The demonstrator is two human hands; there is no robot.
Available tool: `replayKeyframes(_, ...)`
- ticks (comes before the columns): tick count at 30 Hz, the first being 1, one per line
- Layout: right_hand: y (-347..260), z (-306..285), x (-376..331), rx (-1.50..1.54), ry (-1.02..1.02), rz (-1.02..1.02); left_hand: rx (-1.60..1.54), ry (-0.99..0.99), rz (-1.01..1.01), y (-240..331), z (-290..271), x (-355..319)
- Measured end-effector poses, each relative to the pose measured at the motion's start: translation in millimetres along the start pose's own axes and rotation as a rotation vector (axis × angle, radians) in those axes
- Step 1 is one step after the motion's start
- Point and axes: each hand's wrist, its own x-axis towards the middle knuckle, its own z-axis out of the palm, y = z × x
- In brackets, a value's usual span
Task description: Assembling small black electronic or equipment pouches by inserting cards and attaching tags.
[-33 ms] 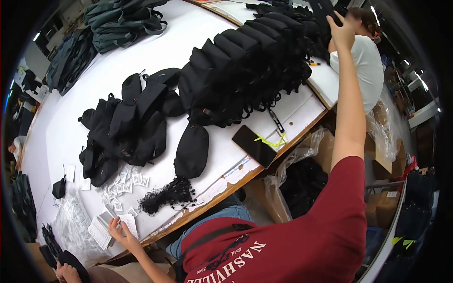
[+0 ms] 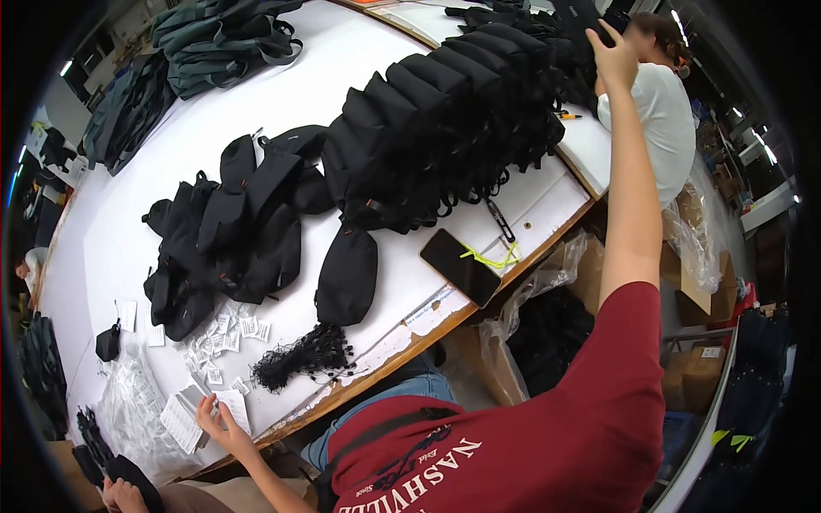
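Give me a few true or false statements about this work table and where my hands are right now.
1. The right hand is raised at the far end of the row of black pouches. True.
2. The left hand touches a small white paper tag at the table's near edge. True.
3. The phone lies face-down on the floor. False: it lies on the white table, near the edge, with a yellow cord beside it.
4. The pouches are bright red. False: they are black.
5. A bundle of black strings lies near the table edge. True.
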Motion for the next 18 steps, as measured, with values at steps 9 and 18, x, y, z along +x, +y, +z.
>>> replayKeyframes(9,-37.9,49.8,-22.5,0.186,-0.769,0.199,0.171,-0.044,0.085,22.6,11.8,24.1)
replayKeyframes(18,42.7,46.4,14.4,-0.299,-0.245,-0.631,0.436,-0.405,0.149,-15.8,47.5,18.8)
